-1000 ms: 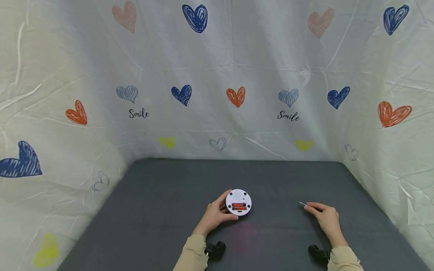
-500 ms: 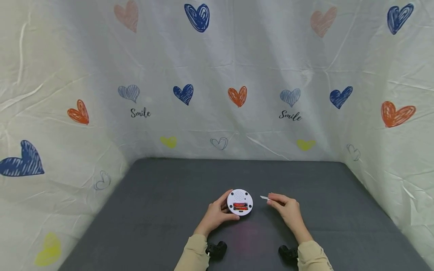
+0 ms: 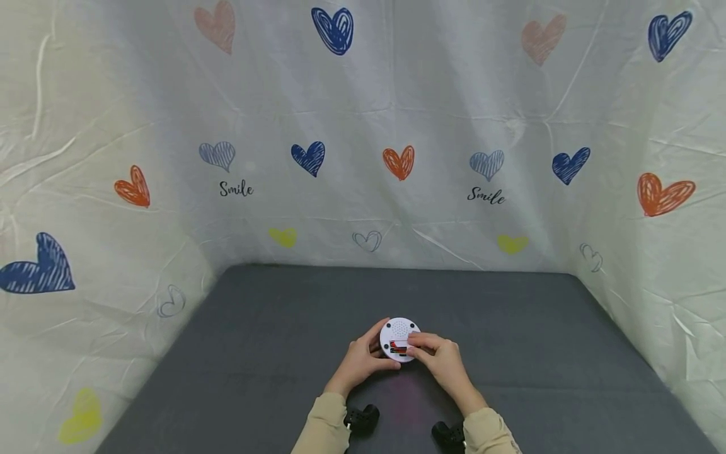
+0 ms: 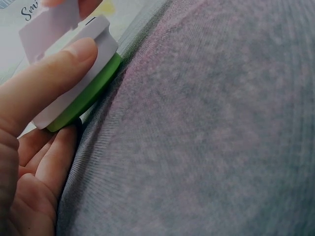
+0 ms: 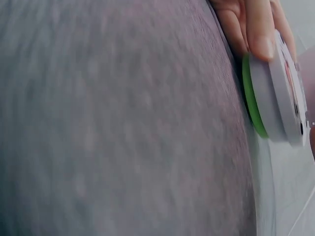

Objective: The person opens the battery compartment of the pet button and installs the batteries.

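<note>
My left hand grips a round white battery-powered device by its edge, its underside facing up. That face has small holes, dark feet and an uncovered battery compartment with red-and-black batteries inside. A green band runs round the far side in the left wrist view, where my thumb presses the white rim. My right hand pinches a thin white battery cover, held tilted close over the compartment. Its fingers hide part of the device's right side in the head view.
A dark grey cloth covers the table under both hands. White sheeting printed with hearts stands at the back and both sides. A black wrist camera sits at the left sleeve, another camera at the right one.
My right hand has come leftward with the battery cover, from well right of the device to right over its battery compartment. My left hand and the device have stayed almost still.
</note>
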Tool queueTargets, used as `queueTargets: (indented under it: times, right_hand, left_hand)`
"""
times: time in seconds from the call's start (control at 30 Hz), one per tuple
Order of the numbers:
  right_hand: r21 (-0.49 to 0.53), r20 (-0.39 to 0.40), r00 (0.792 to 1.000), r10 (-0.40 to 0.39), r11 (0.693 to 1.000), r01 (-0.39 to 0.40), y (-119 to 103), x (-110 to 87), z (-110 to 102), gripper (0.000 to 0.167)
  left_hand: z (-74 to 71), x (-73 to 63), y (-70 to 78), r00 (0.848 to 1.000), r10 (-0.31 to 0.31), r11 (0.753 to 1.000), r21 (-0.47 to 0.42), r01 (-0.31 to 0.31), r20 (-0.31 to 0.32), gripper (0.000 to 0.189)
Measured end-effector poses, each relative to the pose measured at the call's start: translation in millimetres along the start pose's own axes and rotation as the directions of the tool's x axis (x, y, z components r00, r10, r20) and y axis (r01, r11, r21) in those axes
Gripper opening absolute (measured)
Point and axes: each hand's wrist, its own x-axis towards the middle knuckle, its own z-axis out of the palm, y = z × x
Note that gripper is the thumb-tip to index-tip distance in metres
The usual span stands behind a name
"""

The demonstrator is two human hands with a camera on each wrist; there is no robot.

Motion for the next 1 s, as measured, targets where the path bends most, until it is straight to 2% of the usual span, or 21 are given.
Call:
queueTargets:
  times: [0.2, 0.7, 1.0]
  right_hand:
    - [-0.069, 0.002, 1.000, -0.030, 0.997, 0.030, 0.7, 0.5, 7.9, 0.017]
    - [-0.106, -0.058, 0.996, -0.066, 0.993, 0.060, 2.5, -0.2, 14.6, 0.015]
    - [-0.105, -0.095, 0.995, -0.038, 0.994, 0.028, 1.4, -0.3, 17.2, 0.016]
  left_hand:
    - [-0.9, -0.2, 1.2, 1.000, -0.003, 1.000, 0.007, 0.003, 0.001, 0.092]
    - [-0.2, -0.4, 1.8, 1.000, -0.019, 1.000, 0.005, 0.019, -0.003, 0.092]
    - [-0.8, -0.4, 2.3, 1.000, -0.005, 1.000, 0.013, 0.005, 0.007, 0.091]
